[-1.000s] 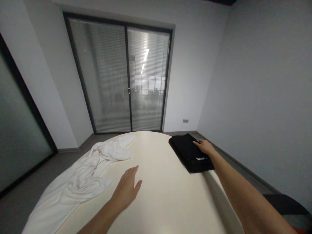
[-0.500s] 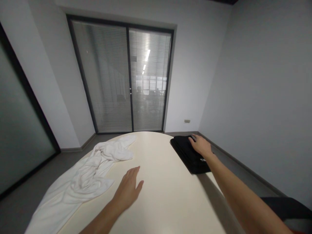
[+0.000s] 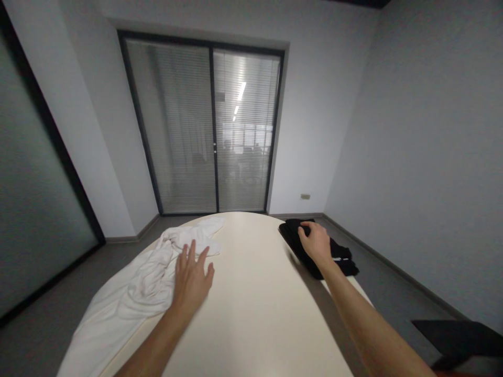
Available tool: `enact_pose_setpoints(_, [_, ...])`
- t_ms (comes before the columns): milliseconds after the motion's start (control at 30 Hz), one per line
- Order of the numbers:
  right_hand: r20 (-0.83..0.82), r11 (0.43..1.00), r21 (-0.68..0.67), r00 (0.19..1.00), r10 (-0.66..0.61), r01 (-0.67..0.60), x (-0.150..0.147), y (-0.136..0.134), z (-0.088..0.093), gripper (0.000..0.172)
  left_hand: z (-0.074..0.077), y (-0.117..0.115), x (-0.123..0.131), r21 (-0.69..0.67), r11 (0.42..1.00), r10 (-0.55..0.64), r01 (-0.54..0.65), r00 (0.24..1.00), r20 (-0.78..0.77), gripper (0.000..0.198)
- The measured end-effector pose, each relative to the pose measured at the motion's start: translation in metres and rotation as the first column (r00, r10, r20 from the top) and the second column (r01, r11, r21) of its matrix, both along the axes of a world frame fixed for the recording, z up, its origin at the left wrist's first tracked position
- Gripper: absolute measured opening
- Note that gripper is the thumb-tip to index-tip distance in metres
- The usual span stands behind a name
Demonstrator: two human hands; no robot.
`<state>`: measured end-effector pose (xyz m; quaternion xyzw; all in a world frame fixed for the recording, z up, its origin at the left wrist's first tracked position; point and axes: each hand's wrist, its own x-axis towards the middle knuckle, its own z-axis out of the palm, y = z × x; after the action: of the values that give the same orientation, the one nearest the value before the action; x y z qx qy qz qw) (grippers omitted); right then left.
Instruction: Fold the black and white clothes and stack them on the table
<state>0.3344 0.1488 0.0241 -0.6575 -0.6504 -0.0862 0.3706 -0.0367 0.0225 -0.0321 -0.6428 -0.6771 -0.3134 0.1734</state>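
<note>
A crumpled white cloth (image 3: pixel 133 283) lies along the left side of a cream oval table (image 3: pixel 255 303). My left hand (image 3: pixel 190 277) is flat with fingers spread, its fingertips at the cloth's right edge. A folded black garment (image 3: pixel 293 235) sits at the table's far right edge, partly hanging over it. My right hand (image 3: pixel 314 243) rests on top of the garment, fingers curled over its far part, bunching it.
Glass sliding doors with blinds (image 3: pixel 208 125) fill the far wall. A dark glass panel (image 3: pixel 31 209) is on the left. Grey floor surrounds the table. A dark chair part (image 3: pixel 459 335) shows at the lower right.
My left hand slid forward and left to the white cloth's edge. My right hand moved to the far part of the black garment and curled on it; the garment has become rumpled.
</note>
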Motion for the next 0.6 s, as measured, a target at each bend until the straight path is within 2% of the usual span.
enact_pose_setpoints(67, [-0.062,0.993,0.110,0.997,0.039,-0.032,-0.018,-0.015,-0.009,0.031,0.012,-0.001,-0.023,-0.026,0.984,0.174,-0.175,0.984,-0.036,0.047])
enact_pose_setpoints(133, [-0.037,0.983,0.122,0.989,0.141,-0.135,-0.032,-0.028,-0.022,0.028,0.017,-0.003,-0.046,-0.103,0.942,0.314,-0.320,0.947,-0.072,0.050])
enact_pose_setpoints(167, [0.008,0.973,0.101,0.978,0.208,-0.208,-0.038,-0.034,-0.029,0.026,0.016,-0.003,-0.056,-0.143,0.919,0.356,-0.366,0.930,-0.095,0.049])
enact_pose_setpoints(233, [0.034,0.961,0.062,0.963,0.268,-0.269,-0.045,-0.042,-0.041,0.024,0.013,-0.002,-0.075,-0.193,0.893,0.388,-0.407,0.912,-0.132,0.044])
enact_pose_setpoints(333, [-0.039,0.959,0.002,0.958,0.283,-0.283,-0.048,-0.045,-0.052,0.025,0.010,0.000,-0.094,-0.215,0.902,0.353,-0.374,0.926,-0.131,0.041])
enact_pose_setpoints(433, [-0.072,0.926,-0.083,0.929,0.362,-0.368,-0.048,-0.045,-0.056,0.026,0.014,0.003,-0.099,-0.195,0.943,0.262,-0.271,0.962,-0.072,0.042])
enact_pose_setpoints(500, [-0.087,0.901,-0.121,0.909,0.408,-0.417,-0.049,-0.046,-0.056,0.026,0.020,0.004,-0.091,-0.126,0.974,0.186,-0.189,0.982,-0.033,0.042])
enact_pose_setpoints(600, [-0.108,0.869,-0.151,0.882,0.459,-0.471,-0.054,-0.050,-0.054,0.025,0.028,0.003,-0.064,0.006,1.000,0.015,-0.015,0.999,0.035,0.039])
